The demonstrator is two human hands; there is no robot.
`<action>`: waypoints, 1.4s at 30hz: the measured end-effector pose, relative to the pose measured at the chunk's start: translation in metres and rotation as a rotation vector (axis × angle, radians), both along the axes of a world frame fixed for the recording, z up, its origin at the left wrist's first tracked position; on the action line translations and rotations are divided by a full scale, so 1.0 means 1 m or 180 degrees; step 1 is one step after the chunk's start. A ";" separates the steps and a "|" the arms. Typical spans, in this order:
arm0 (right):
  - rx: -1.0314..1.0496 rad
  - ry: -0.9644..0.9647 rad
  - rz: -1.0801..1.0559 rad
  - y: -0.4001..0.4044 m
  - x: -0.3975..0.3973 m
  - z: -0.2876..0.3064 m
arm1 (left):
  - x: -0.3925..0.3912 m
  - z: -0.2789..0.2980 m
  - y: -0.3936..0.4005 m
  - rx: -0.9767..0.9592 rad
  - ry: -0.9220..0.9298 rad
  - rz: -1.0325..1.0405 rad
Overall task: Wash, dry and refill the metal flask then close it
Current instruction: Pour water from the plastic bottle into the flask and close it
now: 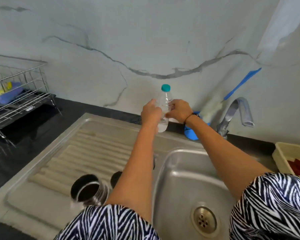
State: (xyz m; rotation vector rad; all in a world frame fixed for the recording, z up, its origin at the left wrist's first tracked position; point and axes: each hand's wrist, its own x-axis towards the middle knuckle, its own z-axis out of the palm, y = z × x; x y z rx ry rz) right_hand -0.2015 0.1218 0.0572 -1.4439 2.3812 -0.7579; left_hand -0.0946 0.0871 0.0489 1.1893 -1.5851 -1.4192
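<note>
Grabbing a clear plastic bottle (165, 110) with a teal cap (166, 87) at the back of the counter, both hands on it.

Left hand (150, 111) and right hand (180, 110) wrap around its sides, so the middle of the bottle is mostly hidden. The metal flask (89, 190) stands open on the sink's drainboard (42, 170), near the left elbow, pretty blurry. A dark round thing beside it is half hidden behind the left forearm; can't tell what it is. The basin (185, 170) and faucet (235, 113) sit to the right.
</note>
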 end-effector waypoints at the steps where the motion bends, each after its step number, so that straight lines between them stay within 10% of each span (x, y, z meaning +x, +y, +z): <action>1: 0.0019 -0.0029 -0.0027 -0.009 -0.005 -0.003 | -0.006 -0.003 -0.007 0.0115 0.0085 0.0017; 8: 0.0155 -0.0157 -0.0285 -0.062 -0.037 -0.039 | -0.051 -0.030 -0.049 0.0532 0.0278 0.0156; 21: 0.0186 0.0173 -0.0278 -0.059 -0.047 -0.016 | -0.050 0.004 -0.052 -0.0308 -0.1694 -0.0308; 30: 0.0210 0.0767 0.0200 0.007 0.026 0.040 | 0.057 0.099 -0.024 -0.2080 -0.3857 -0.1208; 42: 0.0854 0.1001 0.1863 0.067 0.166 -0.029 | 0.269 0.048 0.043 -0.2000 -0.4249 -0.1713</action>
